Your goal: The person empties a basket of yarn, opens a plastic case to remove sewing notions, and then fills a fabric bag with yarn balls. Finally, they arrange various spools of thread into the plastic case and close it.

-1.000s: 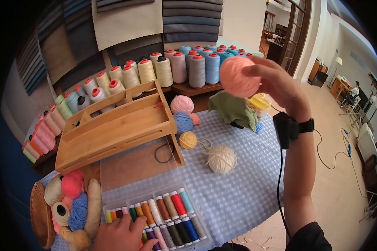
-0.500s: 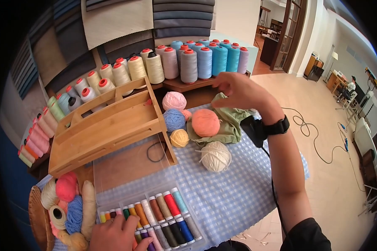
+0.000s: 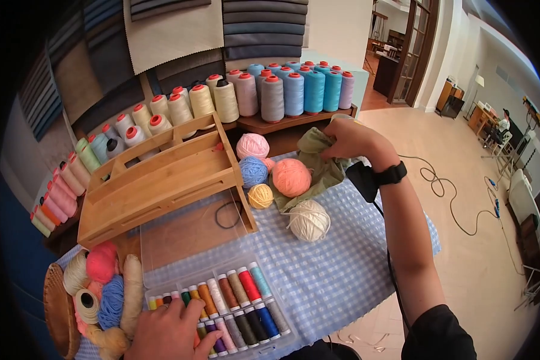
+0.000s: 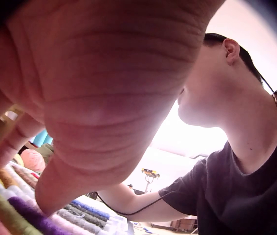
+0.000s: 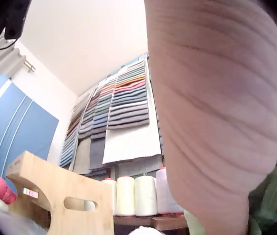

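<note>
My right hand (image 3: 363, 141) grips the far edge of a crumpled green cloth (image 3: 318, 171), thumb and fingers curled at its bunched-up part. The cloth also appears beside the palm in the right wrist view. Against the cloth's near left part sits a peach yarn ball (image 3: 291, 177), with a white yarn ball (image 3: 309, 221) in front. My left hand (image 3: 168, 330) rests over a clear case (image 3: 291, 345) of small thread spools (image 3: 246, 285), its fingers spread and loosely bent. In the left wrist view the thumb lies on the spools beside a purple one (image 4: 28, 210).
Pink (image 3: 252, 146), blue (image 3: 253, 171) and yellow (image 3: 260, 196) yarn balls sit beside the wooden rack (image 3: 162, 180). Large thread cones (image 3: 273, 99) line the back. A wicker basket (image 3: 60, 312) with yarn lies at left. A blue checked tablecloth (image 3: 354, 252) covers the table.
The peach yarn ball, earlier held up in my right hand, now lies by the green cloth. My right hand has taken hold of the cloth and bunched its far part upward. The left hand stays put.
</note>
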Motion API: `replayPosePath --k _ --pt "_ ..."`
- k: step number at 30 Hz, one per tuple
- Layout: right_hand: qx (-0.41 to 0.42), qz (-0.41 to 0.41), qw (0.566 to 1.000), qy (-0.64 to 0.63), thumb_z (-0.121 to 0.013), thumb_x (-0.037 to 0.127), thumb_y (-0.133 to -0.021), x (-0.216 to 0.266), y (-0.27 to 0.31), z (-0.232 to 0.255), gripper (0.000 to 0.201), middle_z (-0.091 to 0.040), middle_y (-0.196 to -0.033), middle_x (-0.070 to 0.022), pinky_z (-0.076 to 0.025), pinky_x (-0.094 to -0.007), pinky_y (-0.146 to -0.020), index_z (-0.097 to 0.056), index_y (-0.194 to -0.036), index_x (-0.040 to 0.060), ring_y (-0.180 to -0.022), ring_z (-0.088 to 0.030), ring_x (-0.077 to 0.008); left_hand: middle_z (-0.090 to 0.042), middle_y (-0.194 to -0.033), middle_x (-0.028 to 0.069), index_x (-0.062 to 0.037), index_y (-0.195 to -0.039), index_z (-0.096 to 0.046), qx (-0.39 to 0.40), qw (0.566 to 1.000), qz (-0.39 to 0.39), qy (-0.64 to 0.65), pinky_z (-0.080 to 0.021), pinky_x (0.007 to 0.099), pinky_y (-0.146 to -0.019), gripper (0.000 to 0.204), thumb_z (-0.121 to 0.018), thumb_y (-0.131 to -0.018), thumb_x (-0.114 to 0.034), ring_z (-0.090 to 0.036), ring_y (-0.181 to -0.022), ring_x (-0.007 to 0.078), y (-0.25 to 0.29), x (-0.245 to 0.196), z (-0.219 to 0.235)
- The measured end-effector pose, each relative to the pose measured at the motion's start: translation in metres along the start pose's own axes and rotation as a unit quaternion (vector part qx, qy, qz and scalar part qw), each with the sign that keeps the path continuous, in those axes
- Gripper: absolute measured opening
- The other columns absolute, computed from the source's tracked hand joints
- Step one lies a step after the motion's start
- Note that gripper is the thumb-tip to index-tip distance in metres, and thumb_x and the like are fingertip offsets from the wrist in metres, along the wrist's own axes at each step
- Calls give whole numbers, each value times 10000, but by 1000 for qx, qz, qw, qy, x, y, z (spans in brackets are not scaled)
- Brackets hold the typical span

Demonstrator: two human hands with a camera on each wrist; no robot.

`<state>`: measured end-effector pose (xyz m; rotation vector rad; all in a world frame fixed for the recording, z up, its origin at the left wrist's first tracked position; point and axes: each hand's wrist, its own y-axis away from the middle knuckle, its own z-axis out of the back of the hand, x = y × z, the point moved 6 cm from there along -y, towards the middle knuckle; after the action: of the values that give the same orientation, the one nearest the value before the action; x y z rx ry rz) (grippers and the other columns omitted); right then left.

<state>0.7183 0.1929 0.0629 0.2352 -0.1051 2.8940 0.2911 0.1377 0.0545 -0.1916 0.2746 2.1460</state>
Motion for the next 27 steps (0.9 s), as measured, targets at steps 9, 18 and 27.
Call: replayPosePath --k 9,18,27 --pt "44 -11 924 -380 -528 69 -964 -1 4 -3 280 -696 -1060 -170 -638 -338 -687 -634 -1195 -49 -834 -719 -220 -653 -953 254 -18 -1213 -574 0 1000 7 10 -518 514 -730 442 -734 -888 -269 -651 -853 462 2 0 2" --pt "122 -98 984 -84 -704 466 -867 -8 3 -31 458 -727 -723 -57 -550 -312 -559 -757 -774 21 -647 -707 -187 -639 -844 200 -13 -1117 -608 -34 996 -42 -68 -547 448 -635 507 -774 -838 -402 -679 -727 366 1 2 -5" --pt "151 -2 955 -256 -538 4 -872 -5 -18 -58 259 -743 -939 -119 -623 -331 -635 -710 -1060 -44 -741 -732 -213 -652 -924 223 -16 -1178 -595 -21 999 -21 -28 -536 475 -693 477 -751 -867 -342 -669 -804 412 3 -1 1"
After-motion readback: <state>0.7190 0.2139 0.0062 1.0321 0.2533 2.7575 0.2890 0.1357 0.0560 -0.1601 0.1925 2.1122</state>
